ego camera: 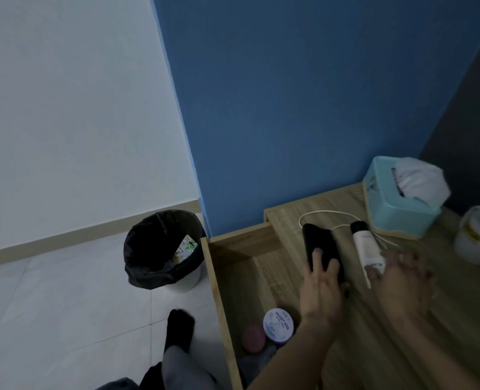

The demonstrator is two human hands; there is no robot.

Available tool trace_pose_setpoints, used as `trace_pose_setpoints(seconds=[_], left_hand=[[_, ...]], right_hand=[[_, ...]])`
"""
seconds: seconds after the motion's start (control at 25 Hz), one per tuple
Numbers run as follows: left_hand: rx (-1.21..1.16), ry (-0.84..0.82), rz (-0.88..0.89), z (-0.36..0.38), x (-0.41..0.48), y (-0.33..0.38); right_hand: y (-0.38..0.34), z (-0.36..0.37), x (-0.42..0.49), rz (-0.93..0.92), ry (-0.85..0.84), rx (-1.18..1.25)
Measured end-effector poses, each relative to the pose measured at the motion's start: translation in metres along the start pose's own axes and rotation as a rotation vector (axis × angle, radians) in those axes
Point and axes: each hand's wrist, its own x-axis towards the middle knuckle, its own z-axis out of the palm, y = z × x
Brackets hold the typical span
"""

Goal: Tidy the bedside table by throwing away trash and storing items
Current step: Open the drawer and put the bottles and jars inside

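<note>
Your left hand (320, 282) lies on the black case (317, 240) at the left edge of the bedside table (402, 333), fingers straight and flat on it. Your right hand (402, 280) is blurred, fingers loosely spread at the near end of the white bottle (367, 246); I cannot tell whether they touch it. The open drawer (238, 277) to the left holds a jar (278, 325). The trash bin (137, 249) stands on the floor, far left.

The bottle (367, 249) lies right of the pouch (317, 243), tissue box (396, 218) behind.
</note>
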Motion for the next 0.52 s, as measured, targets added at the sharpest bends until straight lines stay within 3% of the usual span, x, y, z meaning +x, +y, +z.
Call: trace_pose_setpoints(seconds=[0.08, 0.2, 0.28, 0.4, 0.52], left_hand=[[-0.026, -0.009, -0.048, 0.001, 0.0, 0.003], [-0.048, 0.004, -0.134, -0.001, 0.001, 0.006], [-0.024, 0.032, -0.173, -0.004, 0.002, 0.006], [-0.02, 0.052, -0.244, -0.006, 0.003, 0.003], [-0.284, -0.043, -0.414, -0.012, 0.002, -0.002]], right_hand=[[-0.005, 0.006, 0.004, -0.097, -0.074, 0.067], [-0.011, 0.004, 0.009, 0.061, -0.187, 0.143], [-0.016, -0.003, 0.008, 0.14, -0.19, 0.043], [-0.028, -0.014, 0.001, 0.081, -0.208, -0.164], [-0.039, -0.02, -0.01, -0.012, -0.206, -0.229]])
